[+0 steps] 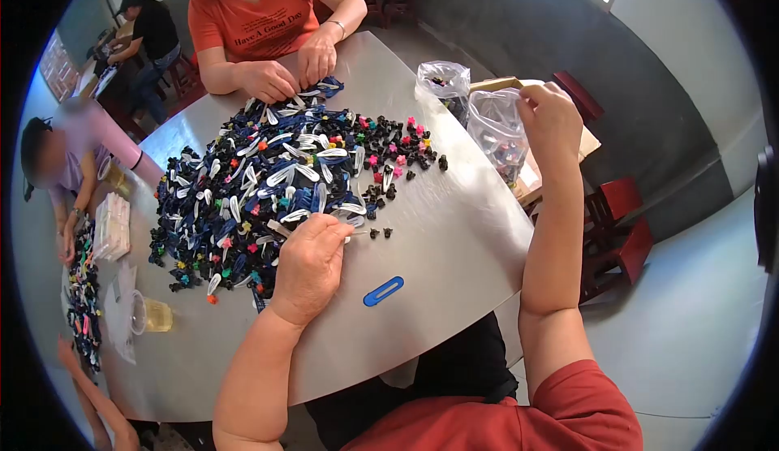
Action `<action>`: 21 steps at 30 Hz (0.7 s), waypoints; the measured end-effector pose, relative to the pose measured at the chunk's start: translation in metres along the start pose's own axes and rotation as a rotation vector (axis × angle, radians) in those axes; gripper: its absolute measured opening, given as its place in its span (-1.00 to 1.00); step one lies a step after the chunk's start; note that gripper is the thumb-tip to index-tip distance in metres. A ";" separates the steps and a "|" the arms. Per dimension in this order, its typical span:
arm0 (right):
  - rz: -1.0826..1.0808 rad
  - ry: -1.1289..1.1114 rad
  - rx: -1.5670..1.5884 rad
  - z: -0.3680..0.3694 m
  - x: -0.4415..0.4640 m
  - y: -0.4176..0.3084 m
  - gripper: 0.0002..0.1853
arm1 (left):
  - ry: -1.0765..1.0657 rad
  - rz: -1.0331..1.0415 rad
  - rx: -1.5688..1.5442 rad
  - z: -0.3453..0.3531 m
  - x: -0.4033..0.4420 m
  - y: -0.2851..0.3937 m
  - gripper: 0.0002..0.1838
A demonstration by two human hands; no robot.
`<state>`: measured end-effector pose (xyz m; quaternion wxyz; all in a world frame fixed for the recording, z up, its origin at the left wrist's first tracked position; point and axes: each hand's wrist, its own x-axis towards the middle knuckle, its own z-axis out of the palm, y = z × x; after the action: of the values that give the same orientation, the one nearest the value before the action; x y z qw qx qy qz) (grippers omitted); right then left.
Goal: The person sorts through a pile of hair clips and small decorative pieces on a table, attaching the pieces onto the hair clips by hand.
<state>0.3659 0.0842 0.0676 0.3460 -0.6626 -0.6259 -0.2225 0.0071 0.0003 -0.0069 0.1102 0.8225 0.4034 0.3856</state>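
Note:
My left hand point(310, 264) is at the near right edge of a large pile of hair clips point(268, 179), its fingers pinched together. A thin pale tip sticks out past the fingertips, too small to name. Two small black claw clips point(380, 233) lie just right of it. A blue snap clip point(383, 291) lies alone nearer to me. My right hand point(555, 118) is raised at the opening of a clear plastic bag point(497, 122), fingers curled in and thumb against them. Whatever it may hold is hidden. Small clips show inside the bag.
A second plastic bag point(444, 77) stands behind, beside a cardboard box point(527, 183). Across the metal table, a person in an orange shirt point(264, 12) handles clips. At left are a cup of yellow liquid point(154, 315), a tissue pack point(112, 225) and another clip pile point(83, 305).

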 end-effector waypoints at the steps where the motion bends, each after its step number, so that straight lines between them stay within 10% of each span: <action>1: 0.005 0.048 -0.089 0.001 0.000 0.003 -0.84 | -0.002 0.002 -0.004 0.001 0.000 0.000 -0.79; 21: -0.629 -0.539 0.534 0.062 -0.057 -0.092 -0.69 | 0.016 0.016 -0.001 0.000 -0.001 -0.003 -0.83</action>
<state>0.2603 0.0896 0.0019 0.2454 -0.3635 -0.8981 0.0315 0.0050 0.0015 -0.0085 0.1041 0.8226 0.3973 0.3933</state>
